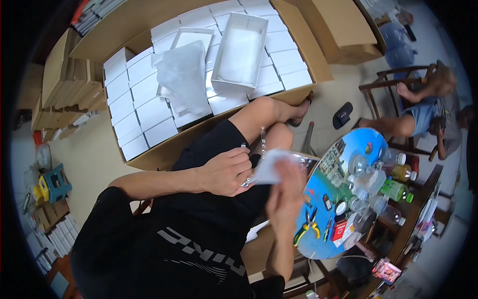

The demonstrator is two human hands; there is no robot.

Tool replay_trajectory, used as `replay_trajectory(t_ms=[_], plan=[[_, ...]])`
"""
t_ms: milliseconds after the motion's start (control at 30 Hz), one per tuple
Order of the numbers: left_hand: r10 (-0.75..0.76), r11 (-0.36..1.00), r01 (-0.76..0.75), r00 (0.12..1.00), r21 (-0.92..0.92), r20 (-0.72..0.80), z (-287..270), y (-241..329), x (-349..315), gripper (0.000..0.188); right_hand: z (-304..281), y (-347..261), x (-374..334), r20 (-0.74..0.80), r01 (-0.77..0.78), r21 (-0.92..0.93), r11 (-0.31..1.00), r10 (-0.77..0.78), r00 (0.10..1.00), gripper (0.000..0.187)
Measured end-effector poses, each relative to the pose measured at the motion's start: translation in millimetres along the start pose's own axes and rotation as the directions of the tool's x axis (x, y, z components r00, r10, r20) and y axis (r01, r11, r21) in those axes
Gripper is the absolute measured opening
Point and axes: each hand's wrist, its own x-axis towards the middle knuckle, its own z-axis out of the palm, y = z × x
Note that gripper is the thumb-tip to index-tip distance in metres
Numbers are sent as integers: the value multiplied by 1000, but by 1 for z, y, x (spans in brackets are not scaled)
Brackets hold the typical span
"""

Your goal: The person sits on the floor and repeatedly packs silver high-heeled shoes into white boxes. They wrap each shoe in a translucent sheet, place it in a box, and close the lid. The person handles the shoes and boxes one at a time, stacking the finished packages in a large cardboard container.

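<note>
Clear-and-silver beaded strand [263, 143] lies just right of the left hand [226, 172], between both hands over the lap — long axis running roughly away from the torso, middle partly hidden. Left hand is nearer; its fingers curl closed on the strand's near end. Right hand [289, 192] is motion-blurred, gripping a thin white sheet [267, 168] that overlaps the strand from the right — paper or cloth, can't tell; contact with the beads unclear too.
</note>
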Motion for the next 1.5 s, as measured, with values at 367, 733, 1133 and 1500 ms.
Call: replay_trajectory(t_ms=[367,733,1133,1500], plan=[[-212,946,196,976,-259,-38,1,-4,-6,30,-8,-7,0,115,120,163,979,-140,984,28],[-671,-143,456,607,-878,425,3,6,-34,24,8,-10,-21,-137,-28,563,826,127,982,19],[-664,-392,270,580,-880,473,3,5,-41,35,8,44,6,-467,-185,684,706,619,631,22],[-524,757,434,850,-489,-58,8,27,-10,25,42,5,23,-361,-113,-254,961,14,933,31]])
